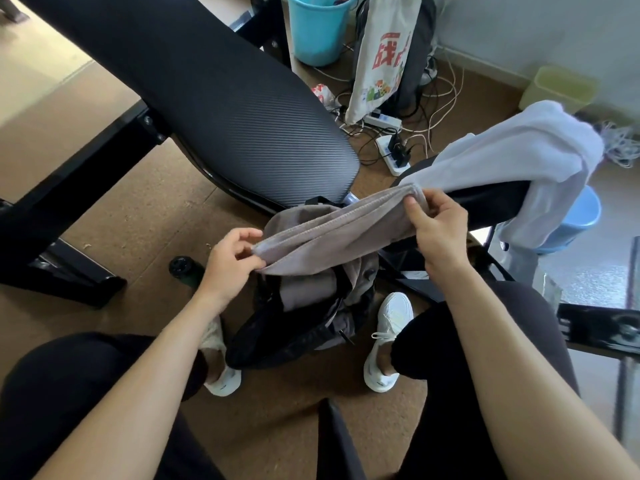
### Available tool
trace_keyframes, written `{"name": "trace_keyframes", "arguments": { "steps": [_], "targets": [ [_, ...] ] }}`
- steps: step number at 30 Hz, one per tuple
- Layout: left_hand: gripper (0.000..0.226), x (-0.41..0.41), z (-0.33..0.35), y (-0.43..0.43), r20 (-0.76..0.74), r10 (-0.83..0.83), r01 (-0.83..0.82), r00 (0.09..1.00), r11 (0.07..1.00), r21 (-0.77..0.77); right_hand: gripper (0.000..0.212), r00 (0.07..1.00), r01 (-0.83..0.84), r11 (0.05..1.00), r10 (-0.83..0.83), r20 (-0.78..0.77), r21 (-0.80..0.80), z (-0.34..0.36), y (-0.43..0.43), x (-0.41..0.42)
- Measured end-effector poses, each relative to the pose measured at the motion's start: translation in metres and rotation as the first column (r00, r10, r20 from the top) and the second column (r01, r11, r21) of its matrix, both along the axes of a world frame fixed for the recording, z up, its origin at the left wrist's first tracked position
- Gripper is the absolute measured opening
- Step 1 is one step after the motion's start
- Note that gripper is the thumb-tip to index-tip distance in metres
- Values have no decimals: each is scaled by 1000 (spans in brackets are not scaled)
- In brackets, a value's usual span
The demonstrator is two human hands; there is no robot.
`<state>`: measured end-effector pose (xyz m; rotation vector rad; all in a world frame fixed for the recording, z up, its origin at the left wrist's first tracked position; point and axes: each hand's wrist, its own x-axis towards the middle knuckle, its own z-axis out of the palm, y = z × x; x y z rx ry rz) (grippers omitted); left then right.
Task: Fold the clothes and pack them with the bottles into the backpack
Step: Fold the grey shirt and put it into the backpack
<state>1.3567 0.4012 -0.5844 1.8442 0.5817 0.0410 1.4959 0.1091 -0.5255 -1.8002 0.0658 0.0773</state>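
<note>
Both hands pinch our folded mauve garment (pixel 332 237): left hand (pixel 232 258) at its lower end, right hand (pixel 438 230) at the upper edge, forearms reaching forward. We hold it above the open backpack (pixel 298 327) between our shoes. A dark bottle (pixel 183 270) stands left; a white garment (pixel 512 157) drapes a chair arm right.

Setting: informal office or study room. Mesh office chair (pixel 221 109) at a wooden table (pixel 45 109); power strips (pixel 393 155) with tangled cables on floor; blue bucket (pixel 317 27).
</note>
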Motion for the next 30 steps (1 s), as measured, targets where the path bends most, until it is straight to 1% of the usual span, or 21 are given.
{"name": "trace_keyframes", "arguments": {
  "steps": [2,3,5,7,10,11,13,14,15,18,19,20,21,23,24,25,26,27,28,29,30],
  "targets": [
    [19,0,2,6,-6,62,-62,998,984,-167,15,996,-17,978,33,77,-207,-5,1,0],
    [17,0,2,9,-13,78,-79,997,971,-224,18,994,-28,949,59,92,-315,-7,2,0],
    [36,1,2,15,-32,119,-123,992,945,-304,20,988,-47,881,111,108,-470,-6,5,-2],
    [42,0,8,17,-63,162,-174,985,917,-359,24,984,-82,886,144,103,-456,-4,8,-6],
    [56,1,12,24,-158,226,-274,961,830,-486,26,986,-132,911,161,43,-391,-2,13,-10],
    [53,1,13,24,-191,218,-287,957,800,-526,26,986,-142,913,164,25,-383,-2,15,-12],
    [37,1,13,21,-279,199,-322,940,789,-524,27,987,-158,915,161,-23,-370,-5,17,-11],
    [34,2,12,18,-329,187,-342,926,786,-515,28,987,-161,915,153,-52,-371,-7,17,-10],
    [40,2,10,17,-381,171,-361,909,782,-509,29,987,-161,914,140,-82,-372,-9,17,-8],
    [66,1,12,16,-415,42,-317,909,717,-620,28,986,-147,922,106,-130,-359,-15,17,-5],
    [72,0,15,15,-384,-12,-267,923,698,-664,28,985,-145,922,102,-136,-358,-17,17,-4],
    [69,0,18,14,-353,-38,-226,935,703,-675,29,985,-145,922,100,-141,-360,-18,18,-3],
    [60,0,19,13,-326,-27,-207,945,723,-659,29,985,-145,921,98,-145,-363,-18,18,-3],
    [37,2,14,12,-292,83,-234,953,814,-532,31,984,-146,921,97,-150,-362,-20,19,-2],
    [28,2,10,11,-273,141,-247,952,879,-407,31,984,-144,921,94,-151,-362,-21,20,-2],
    [24,2,6,10,-247,176,-232,953,947,-222,31,985,-141,919,91,-148,-368,-21,20,-2],
    [28,2,2,10,-226,189,-190,955,982,18,31,985,-142,914,92,-146,-380,-22,21,-2],
    [34,1,0,9,-226,188,-131,956,960,246,30,985,-147,907,97,-143,-395,-23,21,-3],
    [38,-1,0,7,-224,196,-98,955,917,386,29,985,-150,899,101,-139,-411,-23,22,-4],
    [40,-2,2,4,-209,209,-99,955,892,441,29,986,-149,894,103,-130,-423,-24,22,-4],
    [41,-2,3,3,-196,222,-116,955,890,441,29,988,-142,891,99,-121,-431,-23,23,-5]
  ]
}}
